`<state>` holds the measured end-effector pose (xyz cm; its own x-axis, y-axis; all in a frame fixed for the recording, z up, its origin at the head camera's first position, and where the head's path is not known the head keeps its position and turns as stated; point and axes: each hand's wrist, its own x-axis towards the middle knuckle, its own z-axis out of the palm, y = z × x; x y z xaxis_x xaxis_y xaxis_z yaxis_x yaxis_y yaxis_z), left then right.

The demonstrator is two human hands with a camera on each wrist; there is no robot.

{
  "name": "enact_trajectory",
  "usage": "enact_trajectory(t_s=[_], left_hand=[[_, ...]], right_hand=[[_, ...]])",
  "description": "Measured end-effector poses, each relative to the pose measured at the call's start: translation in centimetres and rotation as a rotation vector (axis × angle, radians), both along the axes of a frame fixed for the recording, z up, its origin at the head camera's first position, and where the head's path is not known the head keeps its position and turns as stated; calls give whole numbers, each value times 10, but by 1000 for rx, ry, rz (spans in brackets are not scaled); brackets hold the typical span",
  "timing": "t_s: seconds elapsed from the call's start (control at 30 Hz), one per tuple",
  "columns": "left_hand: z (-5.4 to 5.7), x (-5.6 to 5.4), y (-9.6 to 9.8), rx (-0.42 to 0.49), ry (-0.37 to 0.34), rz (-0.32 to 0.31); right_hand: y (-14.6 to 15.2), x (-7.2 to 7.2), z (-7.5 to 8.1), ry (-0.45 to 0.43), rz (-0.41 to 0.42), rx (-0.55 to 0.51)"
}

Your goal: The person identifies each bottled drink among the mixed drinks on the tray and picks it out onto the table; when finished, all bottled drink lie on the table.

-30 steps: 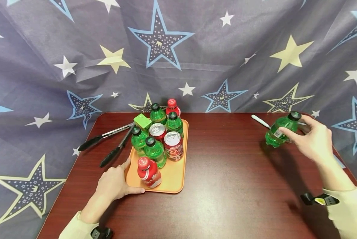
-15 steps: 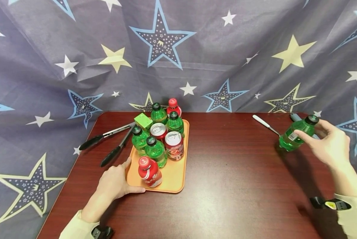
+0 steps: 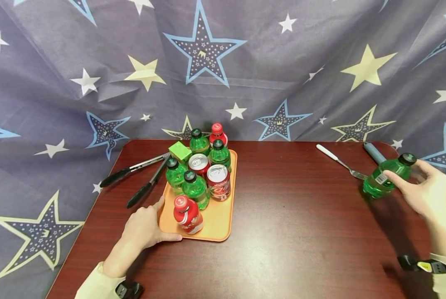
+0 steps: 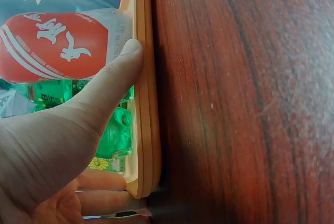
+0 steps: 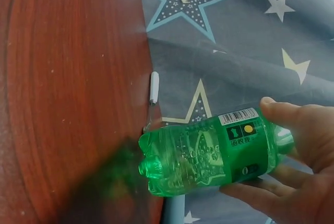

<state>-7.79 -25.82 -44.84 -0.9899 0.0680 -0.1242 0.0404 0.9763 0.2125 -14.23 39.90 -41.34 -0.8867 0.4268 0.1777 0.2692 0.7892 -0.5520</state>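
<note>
Head view: right of orange tray (image 3: 216, 222), grips tilted green bottle (image 3: 379, 178) with right hand (image 3: 432, 193), hiding part of blue-grey handle (image 3: 374, 153); touches tray's near-left corner with left hand (image 3: 143, 226) spread.

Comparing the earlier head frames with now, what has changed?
The right hand, holding a green bottle, has moved rightward and slightly nearer the person, uncovering more of the fork and a blue-grey handle. Nothing was newly gripped or released. The left hand stays against the loaded orange tray, also unmoved.
</note>
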Motion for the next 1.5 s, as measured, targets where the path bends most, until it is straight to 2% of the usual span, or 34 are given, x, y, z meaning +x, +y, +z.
enact_trajectory(t_s=[0.3, 0.43, 0.63, 0.7, 0.87, 1.0, 1.07, 1.17, 1.27, 1.37, 1.5], left_hand=[[-2, -3, 3, 0, 35, -21], [-2, -4, 6, 5, 17, -19], [-2, -7, 9, 8, 9, -10], [-2, -7, 8, 12, 6, -9], [-3, -3, 4, 12, -3, -8], [-1, -1, 1, 1, 9, -9], [1, -1, 0, -7, 23, -13], [2, -2, 2, -14, 28, -26], [3, -3, 4, -18, 13, -33], [4, -3, 4, -27, -8, -25], [5, -3, 3, -34, -20, -15]], right_hand=[[6, -1, -3, -27, -27, 15], [9, -3, -2, -9, -35, -42], [14, -3, -4, 59, 18, -195], [15, -2, -7, 73, 28, -211], [13, -3, -11, 29, 34, -69], [10, -5, -8, 2, 41, 36], [7, -7, -4, 4, 26, 15], [1, -11, 4, 91, -26, -85], [-8, -16, 18, 256, -41, -204], [-20, -25, 38, 393, 5, -287], [-38, -42, 66, 487, 96, -331]])
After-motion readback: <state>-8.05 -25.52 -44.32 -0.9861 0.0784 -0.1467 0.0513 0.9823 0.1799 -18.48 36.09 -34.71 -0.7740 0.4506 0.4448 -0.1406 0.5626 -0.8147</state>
